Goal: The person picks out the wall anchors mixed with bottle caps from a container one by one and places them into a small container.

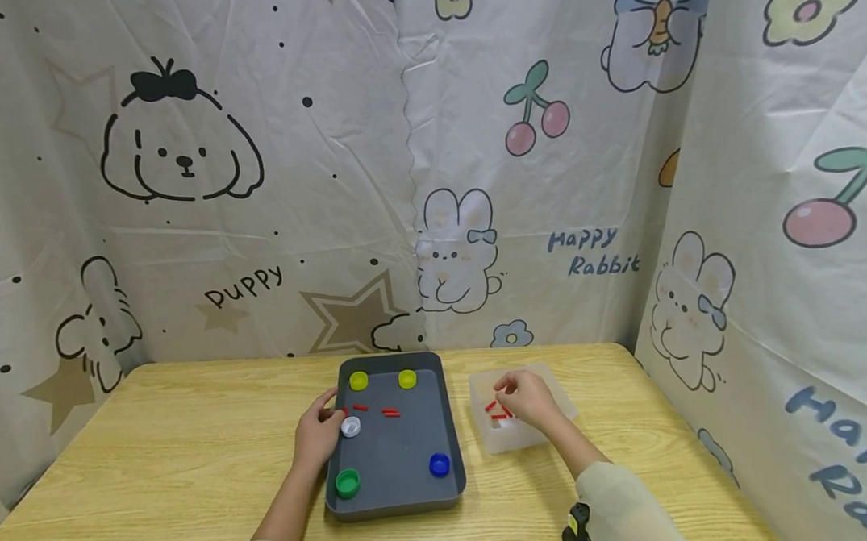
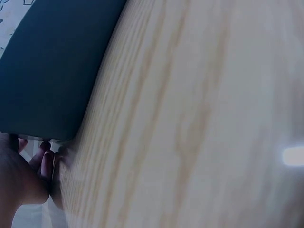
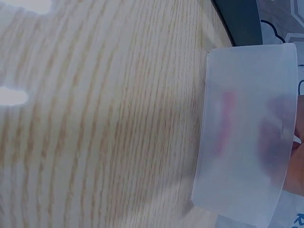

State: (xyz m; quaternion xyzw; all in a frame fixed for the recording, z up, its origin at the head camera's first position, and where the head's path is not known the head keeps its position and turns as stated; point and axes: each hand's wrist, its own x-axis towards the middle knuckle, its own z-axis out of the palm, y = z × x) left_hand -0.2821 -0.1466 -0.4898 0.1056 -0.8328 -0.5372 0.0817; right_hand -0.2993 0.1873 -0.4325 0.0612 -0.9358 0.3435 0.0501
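A dark grey tray (image 1: 407,498) stands lengthwise on the table. My left hand (image 1: 317,430) grips its left rim, thumb over the edge beside a white bottle cap (image 1: 350,427); the left wrist view shows bent fingers (image 2: 46,164) at the tray's side. Short red sticks (image 1: 391,414) lie on the tray floor. My right hand (image 1: 529,398) dips into a translucent plastic box (image 1: 514,443) at the tray's right, fingers bent over more red sticks (image 1: 498,417). Through the frosted wall in the right wrist view, the fingertips blur; I cannot tell whether they pinch a stick.
Two yellow caps sit at the tray's far end, one left (image 1: 358,380) and one right (image 1: 407,379). A green cap (image 1: 347,483) is in the near left corner, a blue cap (image 1: 439,465) near the right. A printed curtain (image 1: 343,186) hangs behind the wooden table (image 1: 166,468).
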